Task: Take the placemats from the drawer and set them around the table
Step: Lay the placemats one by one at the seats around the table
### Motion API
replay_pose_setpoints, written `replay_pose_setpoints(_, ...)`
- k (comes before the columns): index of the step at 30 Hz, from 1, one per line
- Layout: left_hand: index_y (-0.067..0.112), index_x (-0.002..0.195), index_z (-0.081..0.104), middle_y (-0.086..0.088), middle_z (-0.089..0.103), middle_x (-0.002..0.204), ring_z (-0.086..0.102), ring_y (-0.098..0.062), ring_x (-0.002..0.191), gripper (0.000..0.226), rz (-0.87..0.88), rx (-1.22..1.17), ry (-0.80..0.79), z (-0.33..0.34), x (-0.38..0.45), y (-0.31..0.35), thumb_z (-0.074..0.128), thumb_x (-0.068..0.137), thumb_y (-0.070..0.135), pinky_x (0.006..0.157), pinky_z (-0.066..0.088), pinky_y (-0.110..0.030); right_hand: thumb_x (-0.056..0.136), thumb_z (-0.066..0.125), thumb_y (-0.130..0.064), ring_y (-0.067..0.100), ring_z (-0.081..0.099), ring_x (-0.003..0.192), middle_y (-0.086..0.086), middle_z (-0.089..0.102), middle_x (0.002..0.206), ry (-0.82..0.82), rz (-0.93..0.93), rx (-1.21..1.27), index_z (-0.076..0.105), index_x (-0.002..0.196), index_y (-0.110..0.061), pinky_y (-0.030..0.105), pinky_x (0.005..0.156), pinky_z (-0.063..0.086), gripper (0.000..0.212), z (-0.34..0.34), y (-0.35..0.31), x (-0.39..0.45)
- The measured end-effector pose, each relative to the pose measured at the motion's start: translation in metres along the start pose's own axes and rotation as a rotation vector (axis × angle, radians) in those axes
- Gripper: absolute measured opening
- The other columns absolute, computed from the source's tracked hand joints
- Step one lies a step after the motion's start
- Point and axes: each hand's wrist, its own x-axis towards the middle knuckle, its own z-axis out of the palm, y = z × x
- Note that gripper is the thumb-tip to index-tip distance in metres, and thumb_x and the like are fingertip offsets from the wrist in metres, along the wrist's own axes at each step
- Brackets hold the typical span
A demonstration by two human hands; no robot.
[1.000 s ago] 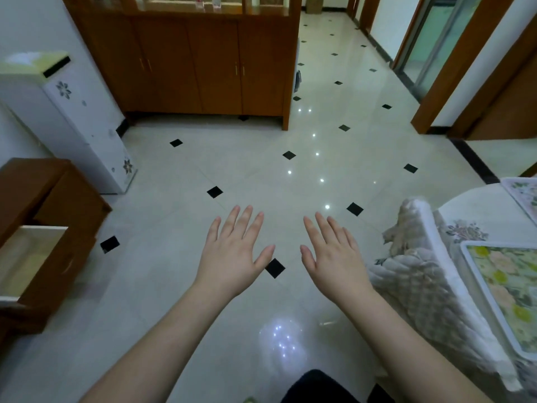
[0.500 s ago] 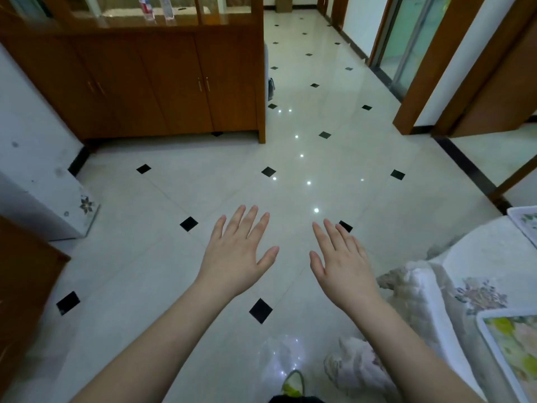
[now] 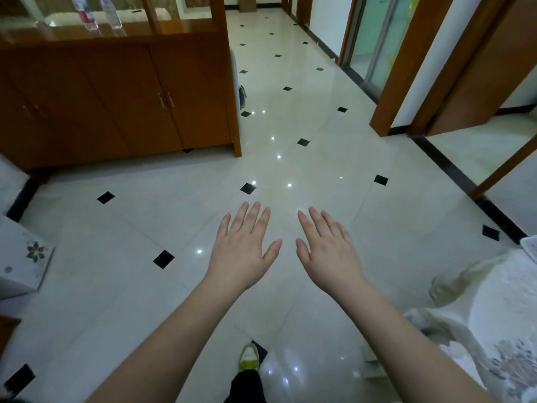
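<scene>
Head view: left hand (image 3: pixel 242 255) and right hand (image 3: pixel 327 257) held out palm-down above tiled floor (image 3: pixel 290 158), fingers straight and spread, each grip empty. No placemat or drawer identifiable in frame; only cloth-covered desk (image 3: pixel 499 312) edging in at near right, with a pale rim at the far-right border too cropped to identify, and wooden cabinet (image 3: pixel 130 100) at far left. Judged from task alone: placemats likely thin, light, flexible, possibly slick-surfaced, so best pinched at opposite edges, thumb above and fingers beneath.
</scene>
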Motion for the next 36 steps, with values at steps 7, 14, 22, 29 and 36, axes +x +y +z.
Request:
replay_pose_setpoints(7, 0.027, 0.159, 0.002, 0.003, -0.001, 0.168, -0.007, -0.017, 0.154, 0.074, 0.128, -0.013, -0.012, -0.010, 0.109, -0.037, 0.003, 0.094, 0.064, 0.124, 0.000, -0.042, 0.094, 0.024, -0.043, 0.030, 0.043, 0.138, 0.007, 0.045, 0.150, 0.018, 0.133, -0.047, 0.043, 0.147, -0.018, 0.046, 0.109, 0.036, 0.062, -0.007, 0.003, 0.092)
replay_pose_setpoints(14, 0.025, 0.159, 0.007, 0.002, 0.004, 0.167, -0.003, -0.018, 0.154, 0.083, 0.301, -0.039, -0.015, -0.006, 0.206, -0.019, -0.004, 0.087, 0.064, 0.123, 0.003, -0.040, 0.094, 0.028, -0.040, 0.030, 0.047, 0.135, 0.008, 0.050, 0.147, 0.041, 0.287, -0.057, 0.047, 0.144, -0.017, 0.044, 0.107, 0.041, 0.058, -0.008, 0.039, 0.134)
replay_pose_setpoints(22, 0.025, 0.159, 0.008, 0.002, 0.006, 0.167, -0.003, -0.020, 0.154, 0.085, 0.452, -0.032, -0.080, 0.017, 0.295, 0.053, -0.007, 0.085, 0.063, 0.123, 0.004, -0.040, 0.104, 0.026, -0.040, 0.022, 0.014, 0.151, 0.002, 0.016, 0.164, 0.028, 0.449, -0.039, 0.015, 0.156, -0.024, 0.038, 0.120, 0.012, 0.055, -0.014, 0.135, 0.171)
replay_pose_setpoints(29, 0.029, 0.159, -0.001, 0.005, 0.001, 0.167, -0.005, -0.018, 0.154, 0.072, 0.582, 0.031, -0.124, 0.016, 0.381, 0.148, 0.006, 0.096, 0.064, 0.123, 0.000, -0.040, 0.104, 0.023, -0.043, 0.020, 0.007, 0.152, 0.000, 0.007, 0.165, 0.027, 0.578, -0.003, 0.006, 0.157, -0.026, 0.035, 0.121, 0.006, 0.058, -0.031, 0.242, 0.193)
replay_pose_setpoints(36, 0.029, 0.159, 0.002, 0.005, 0.006, 0.167, -0.002, -0.018, 0.154, 0.087, 0.646, 0.038, -0.104, 0.022, 0.458, 0.229, -0.012, 0.081, 0.065, 0.123, 0.000, -0.039, 0.104, 0.022, -0.044, 0.020, 0.004, 0.152, 0.000, 0.005, 0.165, 0.036, 0.684, 0.015, 0.005, 0.157, -0.026, 0.036, 0.121, 0.005, 0.059, -0.052, 0.340, 0.216)
